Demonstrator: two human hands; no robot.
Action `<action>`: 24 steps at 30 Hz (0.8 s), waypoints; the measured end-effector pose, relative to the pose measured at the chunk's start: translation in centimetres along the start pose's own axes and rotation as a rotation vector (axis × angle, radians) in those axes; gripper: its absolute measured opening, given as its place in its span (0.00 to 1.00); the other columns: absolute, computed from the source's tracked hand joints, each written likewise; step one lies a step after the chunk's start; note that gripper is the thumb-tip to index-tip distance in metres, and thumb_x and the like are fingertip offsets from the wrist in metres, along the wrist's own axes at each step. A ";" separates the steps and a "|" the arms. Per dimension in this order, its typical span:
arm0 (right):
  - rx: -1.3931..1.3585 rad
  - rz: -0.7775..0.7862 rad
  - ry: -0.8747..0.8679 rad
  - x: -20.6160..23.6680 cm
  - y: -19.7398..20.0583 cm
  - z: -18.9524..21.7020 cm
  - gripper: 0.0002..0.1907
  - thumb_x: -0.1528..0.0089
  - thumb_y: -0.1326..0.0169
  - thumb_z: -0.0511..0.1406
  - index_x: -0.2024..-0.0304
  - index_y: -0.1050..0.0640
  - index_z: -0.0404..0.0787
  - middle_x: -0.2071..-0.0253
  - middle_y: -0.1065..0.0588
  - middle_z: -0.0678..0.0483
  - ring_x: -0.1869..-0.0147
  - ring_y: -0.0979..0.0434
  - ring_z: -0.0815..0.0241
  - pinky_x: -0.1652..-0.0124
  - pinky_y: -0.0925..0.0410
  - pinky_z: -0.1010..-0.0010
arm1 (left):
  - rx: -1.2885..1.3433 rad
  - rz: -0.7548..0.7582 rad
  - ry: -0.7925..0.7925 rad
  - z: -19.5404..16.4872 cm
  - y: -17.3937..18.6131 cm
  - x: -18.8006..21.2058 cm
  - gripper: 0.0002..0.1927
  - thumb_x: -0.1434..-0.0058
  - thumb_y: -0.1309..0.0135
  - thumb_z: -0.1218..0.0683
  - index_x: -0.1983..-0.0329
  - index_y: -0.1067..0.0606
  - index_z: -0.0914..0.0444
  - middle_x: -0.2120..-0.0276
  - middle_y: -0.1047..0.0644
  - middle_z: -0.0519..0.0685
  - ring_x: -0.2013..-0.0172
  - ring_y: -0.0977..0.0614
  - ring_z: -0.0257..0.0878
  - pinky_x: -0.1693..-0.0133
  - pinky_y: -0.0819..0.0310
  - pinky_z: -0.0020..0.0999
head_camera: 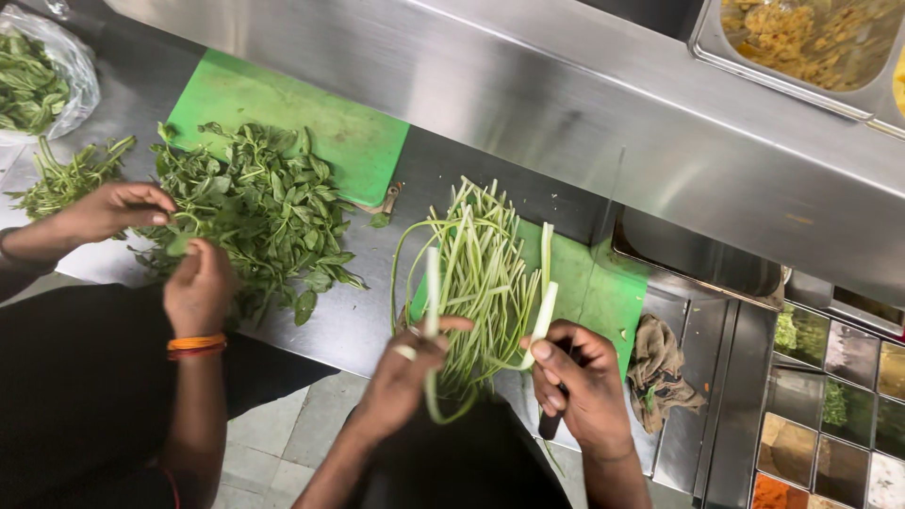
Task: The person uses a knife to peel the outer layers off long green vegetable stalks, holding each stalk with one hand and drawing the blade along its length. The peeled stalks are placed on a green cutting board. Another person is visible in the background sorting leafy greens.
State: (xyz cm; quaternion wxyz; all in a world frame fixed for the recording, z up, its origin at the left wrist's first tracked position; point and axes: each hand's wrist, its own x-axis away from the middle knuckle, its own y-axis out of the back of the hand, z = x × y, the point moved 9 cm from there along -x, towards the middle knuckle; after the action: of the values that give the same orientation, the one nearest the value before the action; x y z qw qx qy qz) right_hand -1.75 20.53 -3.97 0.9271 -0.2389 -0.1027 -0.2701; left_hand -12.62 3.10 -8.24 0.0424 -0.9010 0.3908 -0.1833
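Pale green stalk (542, 320), split lengthwise, tilted, above stalk pile (476, 273)

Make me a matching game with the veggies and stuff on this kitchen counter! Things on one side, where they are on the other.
Things:
1. leafy greens pile
2. pale green stalks
3. brown rag
4. plastic bag of greens

Places:
A. far left corner of the counter
B. in front of the person's own left hand and right hand
C. right of the near green cutting board
D. under a co-worker's hands, by the far green board

Pairs: 1-D, 2-B, 3-C, 4-A
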 end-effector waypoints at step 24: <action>0.474 -0.064 0.193 2.3 -1.1 3.7 0.10 0.30 0.58 0.36 0.61 0.27 0.39 0.78 0.32 0.60 0.78 0.37 0.73 0.78 0.41 0.80 | 0.093 0.126 -0.170 -7.2 -5.4 -1.0 0.17 0.34 0.43 0.52 0.45 0.21 0.66 0.58 0.17 0.45 0.62 0.18 0.30 0.59 0.22 0.27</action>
State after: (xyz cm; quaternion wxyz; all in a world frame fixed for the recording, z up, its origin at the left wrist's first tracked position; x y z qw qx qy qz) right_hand -0.71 20.50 0.35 0.9537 0.0152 -0.0819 -0.2891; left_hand -12.18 8.02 -0.68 0.1286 -0.8841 0.4326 -0.1210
